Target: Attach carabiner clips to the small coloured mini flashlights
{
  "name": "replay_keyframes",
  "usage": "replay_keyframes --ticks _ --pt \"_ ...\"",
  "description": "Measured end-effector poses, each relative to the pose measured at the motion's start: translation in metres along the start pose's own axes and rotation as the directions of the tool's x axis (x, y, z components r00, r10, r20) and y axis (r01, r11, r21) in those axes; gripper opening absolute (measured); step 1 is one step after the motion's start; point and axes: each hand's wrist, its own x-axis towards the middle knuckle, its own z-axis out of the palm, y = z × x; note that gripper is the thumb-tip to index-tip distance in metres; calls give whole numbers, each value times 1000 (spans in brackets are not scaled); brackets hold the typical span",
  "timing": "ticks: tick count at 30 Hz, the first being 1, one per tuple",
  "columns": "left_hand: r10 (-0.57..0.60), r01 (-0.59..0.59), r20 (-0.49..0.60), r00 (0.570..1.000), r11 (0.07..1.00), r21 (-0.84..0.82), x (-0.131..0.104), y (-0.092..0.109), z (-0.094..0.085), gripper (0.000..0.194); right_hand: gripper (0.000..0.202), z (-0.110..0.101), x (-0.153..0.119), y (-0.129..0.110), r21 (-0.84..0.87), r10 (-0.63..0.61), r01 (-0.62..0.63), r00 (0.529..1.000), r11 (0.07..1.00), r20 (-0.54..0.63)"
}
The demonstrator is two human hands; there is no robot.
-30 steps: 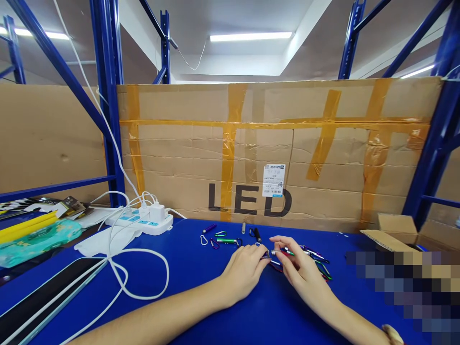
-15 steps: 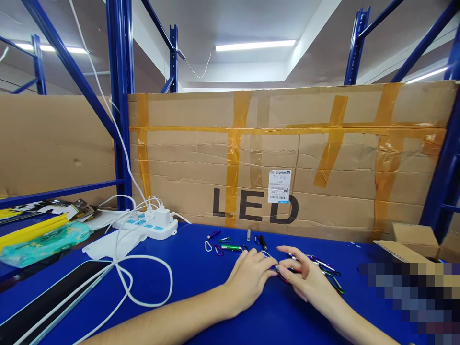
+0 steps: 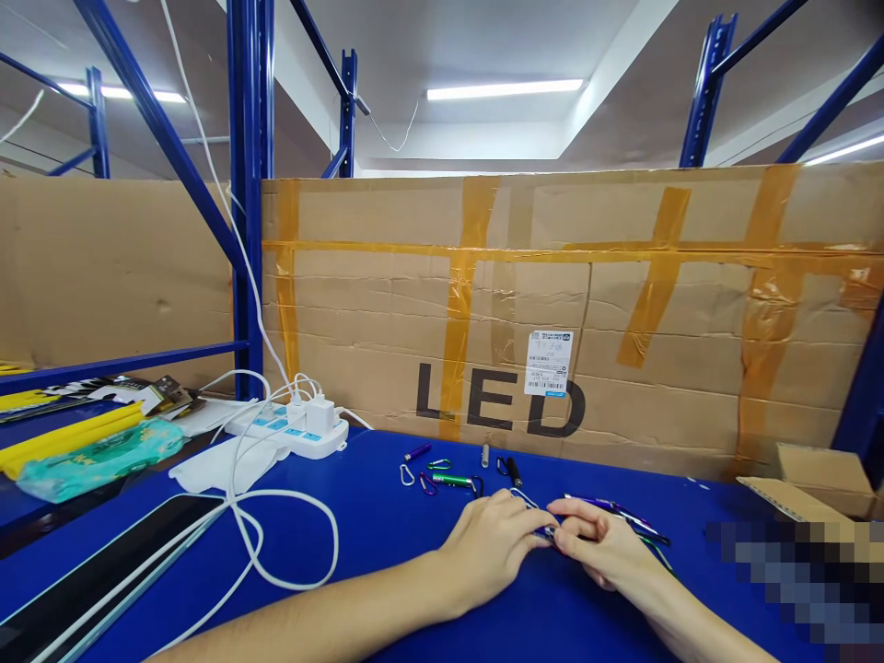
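Observation:
My left hand (image 3: pixel 489 543) is closed at the middle of the blue table, its fingertips pinching a small item that is mostly hidden. Right beside it, my right hand (image 3: pixel 599 545) pinches at the same spot, where a bit of metal shows between the fingertips. Behind my right hand lie purple and dark pen-like pieces (image 3: pixel 625 514) and a green carabiner (image 3: pixel 656 552). Beyond my left hand are a green tube (image 3: pixel 452 481), a purple tube (image 3: pixel 418 452), a silver cylinder (image 3: pixel 485 456), a black cylinder (image 3: pixel 513 471) and several small carabiners, one of them white (image 3: pixel 407 475).
A white power strip (image 3: pixel 324 437) with looping cables (image 3: pixel 335 543) sits on the left, near a dark flat panel (image 3: pixel 124 571) and a teal packet (image 3: pixel 103 460). A large cardboard box (image 3: pixel 387 322) stands behind the table. An open carton (image 3: pixel 825 479) is at right.
The view has shifted slightly, moving the scene to the right in the picture. My right hand's raised forefinger has come down, and its fingers are closer together around the small item.

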Motion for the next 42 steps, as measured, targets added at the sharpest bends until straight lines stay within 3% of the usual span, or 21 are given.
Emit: replay_keyframes --ticks 9,16,23,29,35,42 --pt "-68 69 38 997 997 -37 1 4 -4 21 53 -2 2 5 -84 -28 28 1000 996 0" --pt "-169 172 53 984 984 -53 3 3 0 22 45 7 -8 -14 -172 -144 125 984 977 -107" --pt "-243 243 11 970 965 -99 4 5 0 20 36 10 -13 -19 -260 -217 180 969 949 -122" --pt "-196 193 -13 980 974 -121 2 4 0 17 39 10 -12 -15 -204 -192 169 976 964 -101" --pt "-130 113 -51 990 959 -261 0 2 0 14 44 9 -9 -14 -122 -130 125 991 985 -38" --pt "-74 68 -5 997 944 -323 0 1 -3 17 50 3 -5 -10 -69 -47 48 999 996 15"
